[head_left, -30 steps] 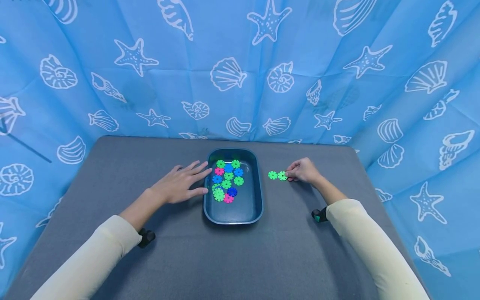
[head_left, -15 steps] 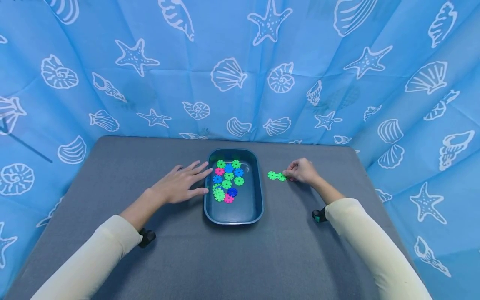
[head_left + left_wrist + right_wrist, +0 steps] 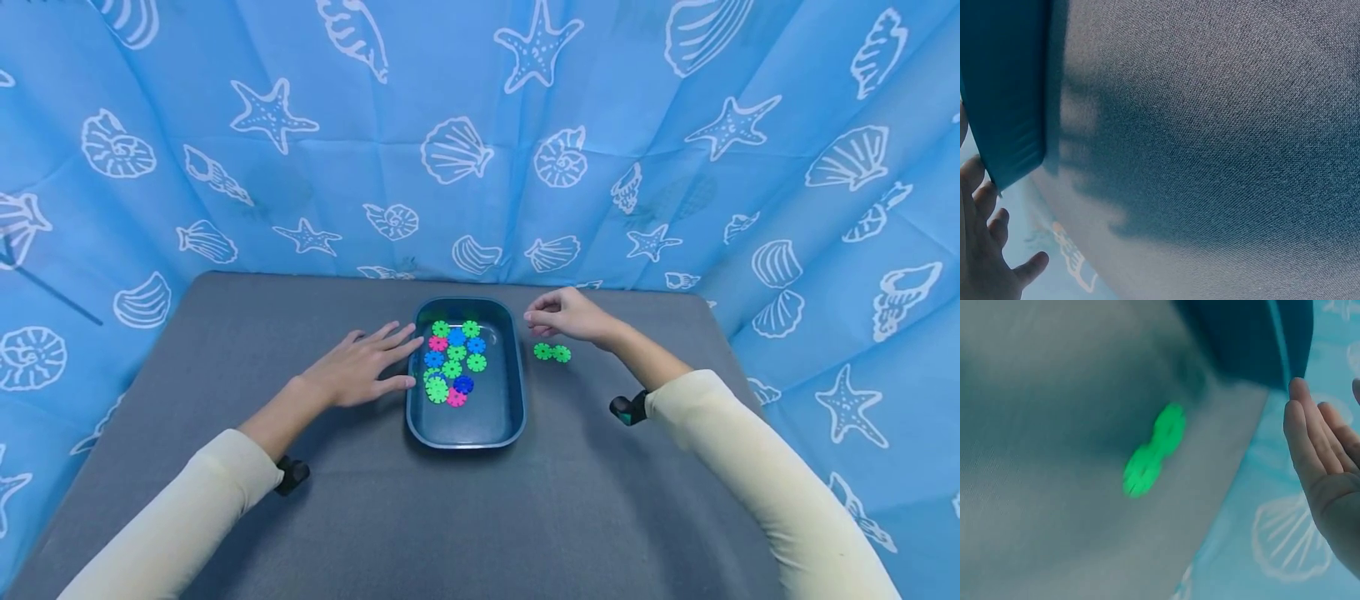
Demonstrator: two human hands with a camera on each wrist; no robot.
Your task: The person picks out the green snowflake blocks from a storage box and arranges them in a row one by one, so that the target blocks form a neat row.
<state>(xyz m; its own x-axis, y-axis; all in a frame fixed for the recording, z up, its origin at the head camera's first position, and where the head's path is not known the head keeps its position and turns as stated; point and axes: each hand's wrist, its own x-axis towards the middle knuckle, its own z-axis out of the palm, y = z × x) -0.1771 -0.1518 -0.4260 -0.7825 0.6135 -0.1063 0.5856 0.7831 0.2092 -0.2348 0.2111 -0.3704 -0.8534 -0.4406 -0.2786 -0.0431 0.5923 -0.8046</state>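
Observation:
A dark blue tray (image 3: 501, 417) on the table holds several notched plastic discs in green, blue and pink; one green disc (image 3: 477, 362) lies at the right of the group. My left hand (image 3: 358, 367) has its fingers spread, with the fingertips at the tray's left rim. In the left wrist view those fingers (image 3: 986, 199) lie along the tray wall (image 3: 1007, 87). Over the table by the tray's right rim is my right hand (image 3: 573, 317), fingers loosely bent, holding nothing visible. Two joined green discs (image 3: 1169, 429) lie flat on the table below it.
A grey cloth covers the table (image 3: 465, 517). Behind and around it hangs a blue curtain (image 3: 480, 217) with white shells and starfish. A black strap device (image 3: 628, 408) sits at the right wrist, and another (image 3: 292, 476) at the left.
My right hand has let go of the joined green discs and moved left and farther back, up to the tray's right side. The left hand and the tray have stayed put.

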